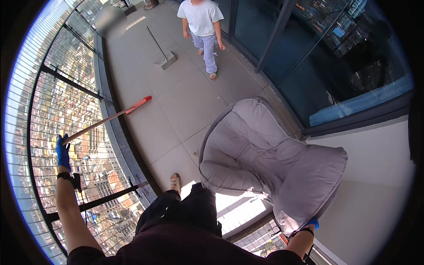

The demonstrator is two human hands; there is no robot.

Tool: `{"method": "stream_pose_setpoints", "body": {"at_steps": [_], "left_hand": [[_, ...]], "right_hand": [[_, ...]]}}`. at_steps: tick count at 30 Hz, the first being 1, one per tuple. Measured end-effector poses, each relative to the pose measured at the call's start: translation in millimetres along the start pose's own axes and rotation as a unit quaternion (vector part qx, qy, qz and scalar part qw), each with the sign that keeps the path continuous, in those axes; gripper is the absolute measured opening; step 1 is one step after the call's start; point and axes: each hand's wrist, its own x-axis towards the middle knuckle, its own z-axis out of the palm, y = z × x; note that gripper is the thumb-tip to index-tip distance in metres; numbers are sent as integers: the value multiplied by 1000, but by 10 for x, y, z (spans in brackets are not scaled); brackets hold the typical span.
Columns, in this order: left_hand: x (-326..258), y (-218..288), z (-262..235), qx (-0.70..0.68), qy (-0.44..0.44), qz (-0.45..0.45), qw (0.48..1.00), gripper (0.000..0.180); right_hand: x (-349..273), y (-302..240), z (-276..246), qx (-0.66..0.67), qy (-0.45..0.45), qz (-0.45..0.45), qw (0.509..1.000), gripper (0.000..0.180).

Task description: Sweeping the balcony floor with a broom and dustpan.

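While my left arm stretches out nearly straight beside the balcony railing (77, 82), elbow extended and forearm rising away from my dark sleeve, my blue-gloved left hand (63, 151) is closed around the upper end of a broom (108, 119). The wooden handle slants from that grip across the railing's lower edge as I see it, and its red head lies over the grey floor tiles (170, 108), pointing away from me. A black strap (70, 178) with a small dark block circles my left wrist. My right arm comes in low on the other side, its forearm angled up and outward to the bottom edge of a grey padded chair (247, 148); only a sliver of the blue-gloved right hand (314, 223) shows past the fabric, so I cannot tell whether its fingers grip the chair or merely lie against it. Another dark band sits on that wrist. Farther ahead, a long-handled dustpan (166, 62) stands on the tiles, and a person (203, 22) in a white shirt and pale trousers stands near the dark glass doors (287, 48). Any lettering on the broom or dustpan is too small for me to read.
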Motion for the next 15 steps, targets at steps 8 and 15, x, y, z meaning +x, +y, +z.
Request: {"method": "stream_pose_setpoints", "body": {"at_steps": [8,15], "left_hand": [[120,145,168,-26,12,-15,999,44],[571,354,114,-46,44,47,997,40]], "right_hand": [[273,-201,1,-59,64,-71,994,44],[-865,-153,1458,-258,1,-411,874,43]]}}
